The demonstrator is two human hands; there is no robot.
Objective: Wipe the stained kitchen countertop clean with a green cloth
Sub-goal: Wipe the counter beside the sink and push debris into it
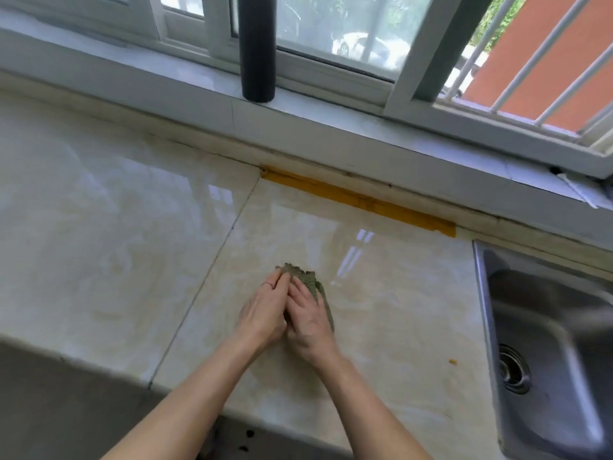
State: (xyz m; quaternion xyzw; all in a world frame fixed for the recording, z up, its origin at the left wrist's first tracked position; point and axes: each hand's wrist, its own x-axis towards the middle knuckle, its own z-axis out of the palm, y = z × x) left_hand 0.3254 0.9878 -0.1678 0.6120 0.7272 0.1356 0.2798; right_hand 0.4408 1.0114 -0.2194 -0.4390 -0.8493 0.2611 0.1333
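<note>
Left hand (265, 313) and right hand (310, 322) side by side, both pressed flat on crumpled green textured cloth (306, 277) | cloth on glossy beige marble countertop (116, 254), well left of steel sink (544, 327) | judged mid-wipe: small orange speck (452, 361) near sink, yellowish tinges left to clear.

Bare forearms, no sleeves, thin ring (268, 284) on left hand (265, 313)

Bunched green cloth (306, 279) lies pressed on the glossy beige countertop (116, 234).
</note>
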